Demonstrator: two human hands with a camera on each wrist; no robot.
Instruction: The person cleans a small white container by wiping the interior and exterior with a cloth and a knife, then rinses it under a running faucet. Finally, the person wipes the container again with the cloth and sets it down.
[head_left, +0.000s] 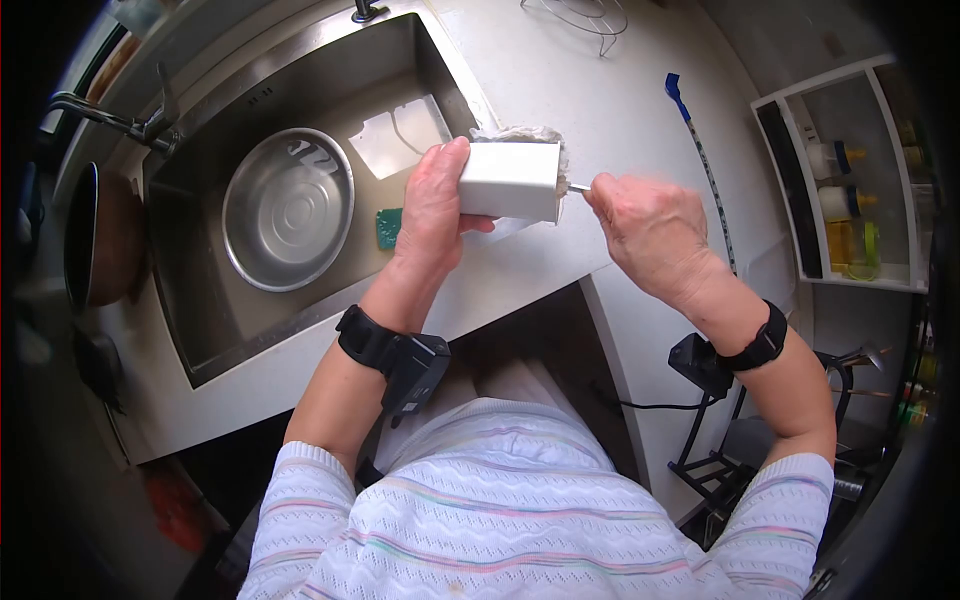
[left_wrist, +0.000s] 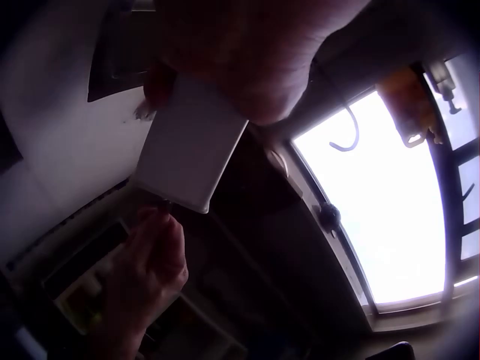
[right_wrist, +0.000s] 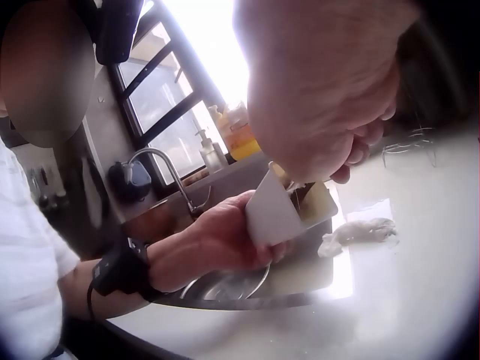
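My left hand (head_left: 432,205) grips a white rectangular box-like container (head_left: 508,178), fingers and thumb around its sides, tipped so its open end faces my right hand. At that end, my right hand (head_left: 652,230) pinches a thin metal handle (head_left: 578,187), whose far end is hidden inside the container. In the right wrist view, the right hand overlaps the container's mouth, and the container's white side (right_wrist: 274,214) shows. A crumpled whitish clump (right_wrist: 360,234) lies on the counter beyond the container.
A steel sink (head_left: 205,335) on the left holds a round metal basin (head_left: 290,210) and a green sponge (head_left: 388,228). On the counter (head_left: 620,110) lie a blue-ended thin rod (head_left: 690,120) and a wire rack (head_left: 590,18). A white shelf unit (head_left: 780,100) stands at right.
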